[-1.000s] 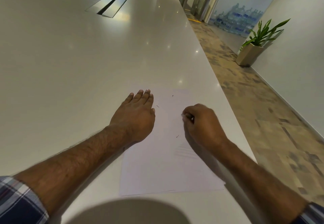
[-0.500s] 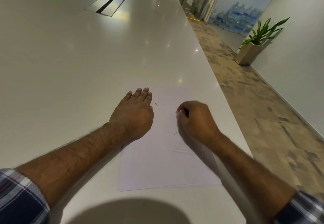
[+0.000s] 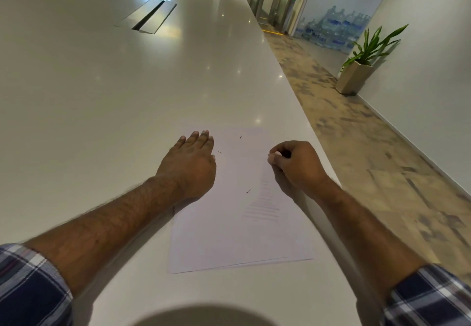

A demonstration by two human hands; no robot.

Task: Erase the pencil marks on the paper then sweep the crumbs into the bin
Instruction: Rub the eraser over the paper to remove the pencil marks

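Observation:
A white sheet of paper [image 3: 229, 228] lies on the pale table near its right edge. Faint pencil lines [image 3: 263, 207] show on its right half. A few dark eraser crumbs [image 3: 247, 191] are scattered on the sheet. My left hand [image 3: 190, 166] lies flat, palm down, on the paper's left edge, with the fingers together. My right hand [image 3: 297, 166] is closed with its fingertips pinching a small whitish eraser [image 3: 272, 157], pressed down on the paper's right side. Most of the eraser is hidden by the fingers. No bin is in view.
The long table [image 3: 127, 96] runs far ahead, with a metal cable hatch [image 3: 147, 17] set in it. Its right edge is close beside my right hand. On the floor to the right stands a potted plant [image 3: 362, 70]; turnstiles and stacked water bottles are farther back.
My right hand with the eraser slid left across the paper, then back right and slightly up. My left hand stayed flat on the sheet.

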